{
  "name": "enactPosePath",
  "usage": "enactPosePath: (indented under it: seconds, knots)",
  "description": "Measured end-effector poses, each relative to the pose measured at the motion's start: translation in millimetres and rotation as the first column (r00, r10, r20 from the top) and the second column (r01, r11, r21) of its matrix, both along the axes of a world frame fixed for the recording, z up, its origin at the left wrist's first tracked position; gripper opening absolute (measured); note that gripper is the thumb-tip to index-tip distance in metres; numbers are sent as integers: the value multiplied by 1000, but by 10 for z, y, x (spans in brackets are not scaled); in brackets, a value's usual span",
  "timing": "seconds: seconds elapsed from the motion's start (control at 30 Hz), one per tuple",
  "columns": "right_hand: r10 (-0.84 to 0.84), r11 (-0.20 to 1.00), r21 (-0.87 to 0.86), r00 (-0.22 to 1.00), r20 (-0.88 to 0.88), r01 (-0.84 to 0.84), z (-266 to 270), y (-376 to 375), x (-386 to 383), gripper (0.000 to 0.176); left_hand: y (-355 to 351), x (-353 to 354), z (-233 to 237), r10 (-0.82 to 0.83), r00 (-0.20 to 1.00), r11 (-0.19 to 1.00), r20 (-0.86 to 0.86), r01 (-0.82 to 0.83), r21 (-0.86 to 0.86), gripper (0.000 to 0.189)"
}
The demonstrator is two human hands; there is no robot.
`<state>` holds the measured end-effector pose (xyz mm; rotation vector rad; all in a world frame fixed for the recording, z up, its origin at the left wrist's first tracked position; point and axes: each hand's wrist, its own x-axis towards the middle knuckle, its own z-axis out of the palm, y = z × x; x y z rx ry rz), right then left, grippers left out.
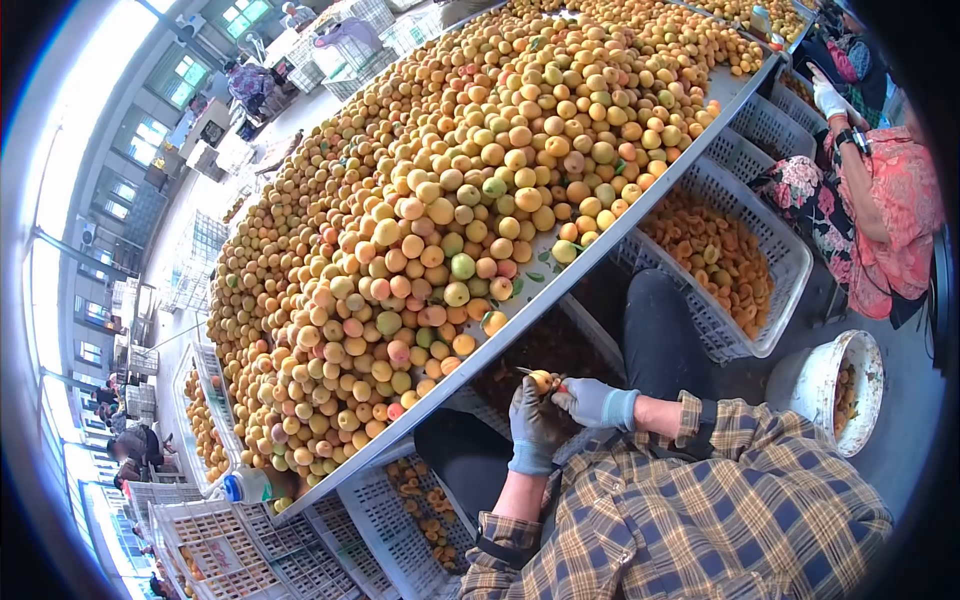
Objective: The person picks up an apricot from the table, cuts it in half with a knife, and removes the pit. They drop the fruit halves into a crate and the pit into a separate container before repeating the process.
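A small yellow-orange fruit (542,381) is held between my two gloved hands, close to the table's near edge. My left hand (536,420), in a stained grey glove, has its fingers wrapped round the fruit. My right hand (594,402), in a grey glove with a blue cuff, is closed beside it on a small tool; a thin dark tip shows at the fruit, and the handle is mostly hidden. Whole apricot-like fruits (480,190) lie heaped on the large metal-edged table (555,290) in front of me.
A crate of halved fruit (715,260) stands right of my knee, near a white bucket (838,390). Another crate (425,515) is at my left. A blue-capped bottle (247,486) stands at the table corner. A person in a floral top (890,200) sits at the right.
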<state>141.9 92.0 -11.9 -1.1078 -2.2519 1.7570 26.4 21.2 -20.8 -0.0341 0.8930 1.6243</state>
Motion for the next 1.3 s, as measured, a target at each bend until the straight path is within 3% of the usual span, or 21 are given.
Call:
enactPosePath:
  seconds: [0.07,0.13,0.17,0.27,0.33,0.43,0.47,0.5,0.57,0.6,0.67,0.77,0.87,0.93,1.0,1.13,1.17,1.27,1.3]
  knots:
    - [-40,999,8,999,34,40,86,-104,33,36,-20,-14,-61,-27,998,1000,55,27,9,39]
    - [-69,997,20,995,66,68,101,-213,39,36,-23,42,-33,112,940,992,321,-85,-97,40]
    - [-113,993,22,990,80,112,92,-265,38,35,-23,51,-61,101,940,994,326,-85,-62,42]
    - [-166,986,26,981,97,164,64,-204,1,35,-14,35,-118,44,950,999,310,-51,16,38]
    - [-86,994,64,995,42,83,7,-109,11,35,-27,-25,-54,-27,955,999,297,15,44,35]
    - [-79,997,4,996,-30,79,-29,-90,38,33,-58,-47,24,-47,999,997,-14,47,59,31]
    - [-93,996,13,995,-34,93,-5,-140,67,33,-80,-41,-26,-43,999,998,-9,44,52,31]
    - [-84,996,9,996,-32,84,44,-196,92,33,-83,-46,-57,-5,993,999,116,1,33,29]
    - [-80,997,8,986,149,79,119,-286,110,34,-102,-3,-86,58,953,997,299,-43,-57,31]
    - [-81,997,10,986,144,80,55,-270,70,34,-111,45,-157,38,946,998,321,-17,-68,36]
    - [-126,992,47,984,124,121,-141,-238,35,35,-79,134,-289,-2,973,999,232,13,-43,39]
    - [-114,993,49,990,86,110,-32,-128,-1,34,-39,35,-164,-26,989,999,142,32,-40,41]
    - [-89,994,68,996,11,88,-5,-175,48,33,-31,27,27,84,969,991,232,-58,-119,42]
    - [-10,998,63,985,172,-1,156,-235,125,32,-52,26,-33,143,949,980,280,-96,-175,41]
    - [-12,996,93,983,182,-5,100,-225,119,31,-87,102,-83,-15,976,998,215,27,-52,39]
    - [-12,988,152,984,180,-16,61,-152,105,31,-98,8,-173,-87,970,995,226,98,-37,37]
    - [-2,988,153,988,154,-22,37,-155,112,30,-101,2,-181,-77,997,996,-5,76,-41,36]
    - [40,987,147,987,153,-63,170,-214,137,29,-120,-37,-52,19,1000,998,22,-18,-53,36]
    - [65,986,138,972,227,-99,209,-222,147,30,-118,-6,-17,58,994,996,88,-51,-76,37]
